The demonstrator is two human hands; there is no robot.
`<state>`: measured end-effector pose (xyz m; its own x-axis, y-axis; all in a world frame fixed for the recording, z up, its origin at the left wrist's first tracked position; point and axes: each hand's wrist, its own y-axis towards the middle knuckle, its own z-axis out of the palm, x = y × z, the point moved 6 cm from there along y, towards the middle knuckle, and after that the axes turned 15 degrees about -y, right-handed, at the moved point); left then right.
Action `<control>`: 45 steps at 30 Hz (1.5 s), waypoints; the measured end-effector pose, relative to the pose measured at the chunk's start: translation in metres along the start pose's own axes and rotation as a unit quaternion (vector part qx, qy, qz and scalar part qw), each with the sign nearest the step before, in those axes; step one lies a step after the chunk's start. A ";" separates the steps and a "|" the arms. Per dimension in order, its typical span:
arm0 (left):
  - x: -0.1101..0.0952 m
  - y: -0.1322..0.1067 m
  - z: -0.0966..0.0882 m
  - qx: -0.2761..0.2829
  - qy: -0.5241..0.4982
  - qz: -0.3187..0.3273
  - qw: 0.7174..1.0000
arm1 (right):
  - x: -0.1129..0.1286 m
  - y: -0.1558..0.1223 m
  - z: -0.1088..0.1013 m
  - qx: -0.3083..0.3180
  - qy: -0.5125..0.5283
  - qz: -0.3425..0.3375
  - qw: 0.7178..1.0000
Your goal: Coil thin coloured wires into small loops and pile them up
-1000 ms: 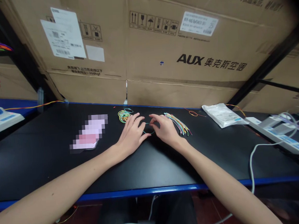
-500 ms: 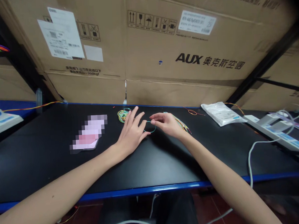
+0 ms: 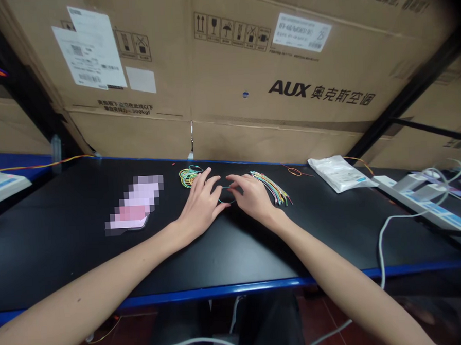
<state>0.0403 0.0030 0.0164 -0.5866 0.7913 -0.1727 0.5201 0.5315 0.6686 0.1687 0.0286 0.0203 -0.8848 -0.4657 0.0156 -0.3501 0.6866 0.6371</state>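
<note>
A thin green-blue wire makes a small loop between my two hands above the black tabletop. My right hand pinches that wire between thumb and fingertips. My left hand has its fingers spread and its thumb apart; the loop runs up against its index finger, partly hidden behind it. Just beyond the left fingers lie coiled yellow and green wires. To the right of my right hand rests a bundle of straight multicoloured wires.
A phone, partly pixelated, lies at left. At right are a white plastic packet and a power strip with a white cable. A small orange wire loop sits near the large cardboard box behind the table.
My right hand has shifted slightly left and turned, closer to my left hand. The wire loop between the hands shows less. My left hand has barely moved.
</note>
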 end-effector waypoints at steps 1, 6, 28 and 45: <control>0.000 0.000 0.000 0.001 0.005 0.003 1.000 | 0.000 0.000 0.000 0.003 0.002 0.004 1.000; -0.001 0.001 0.001 0.015 0.030 0.002 0.999 | -0.004 0.002 0.000 0.044 0.040 0.027 0.998; 0.005 0.000 -0.003 -0.012 0.016 -0.009 1.000 | -0.004 -0.001 -0.002 0.023 0.057 0.052 0.997; -0.006 0.002 -0.008 -0.027 0.019 0.039 0.999 | 0.001 0.000 -0.002 -0.010 0.037 0.036 0.999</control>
<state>0.0397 -0.0026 0.0245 -0.5689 0.8173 -0.0920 0.5317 0.4508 0.7170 0.1680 0.0272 0.0217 -0.8820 -0.4558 0.1194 -0.2790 0.7094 0.6473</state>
